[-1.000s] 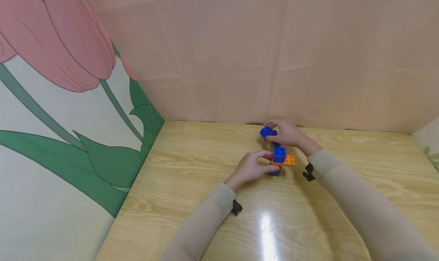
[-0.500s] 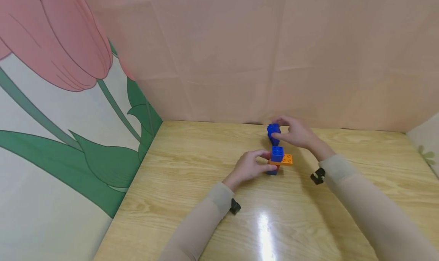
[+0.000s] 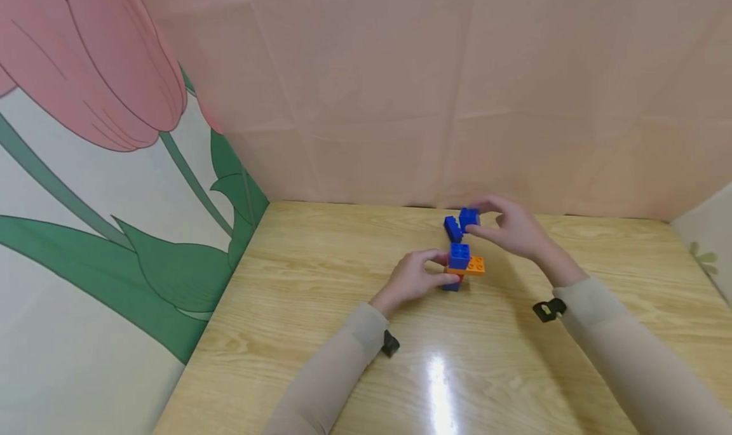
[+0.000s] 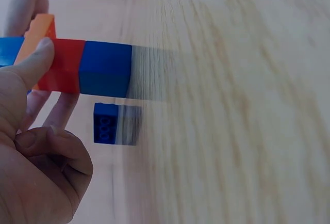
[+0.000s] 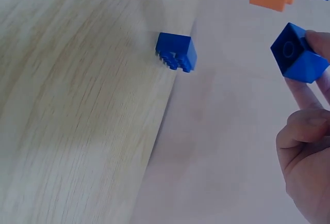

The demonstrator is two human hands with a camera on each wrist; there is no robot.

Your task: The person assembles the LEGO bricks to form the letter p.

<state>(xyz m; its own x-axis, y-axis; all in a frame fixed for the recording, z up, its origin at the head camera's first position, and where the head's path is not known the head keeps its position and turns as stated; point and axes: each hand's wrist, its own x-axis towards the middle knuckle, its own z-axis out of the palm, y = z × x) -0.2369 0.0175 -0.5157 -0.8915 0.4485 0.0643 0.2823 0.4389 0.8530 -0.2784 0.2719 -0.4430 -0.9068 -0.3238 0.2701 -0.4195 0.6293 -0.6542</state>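
My left hand (image 3: 413, 279) grips a small upright stack of toy building bricks between thumb and fingers. From the bottom up it has a blue brick (image 4: 105, 69), a red brick (image 4: 68, 65), an orange brick (image 3: 476, 267) jutting out to the right, and a blue top brick (image 3: 459, 256). Behind the stack, my right hand (image 3: 515, 228) pinches a separate square blue brick (image 3: 469, 219) off the table; its hollow underside shows in the right wrist view. A longer blue brick (image 3: 452, 229) lies loose between stack and back wall, studs sideways.
The wooden table (image 3: 320, 276) ends at a pink cloth-covered wall (image 3: 366, 105) close behind the loose brick. On the left stands a panel with a tulip picture (image 3: 103, 232). Light glares off the table (image 3: 440, 390) near the front.
The right hand has carried its blue brick from left of the loose blue brick to its right, turning it on the way. The left hand has stayed on the stack. The head view shifted slightly.
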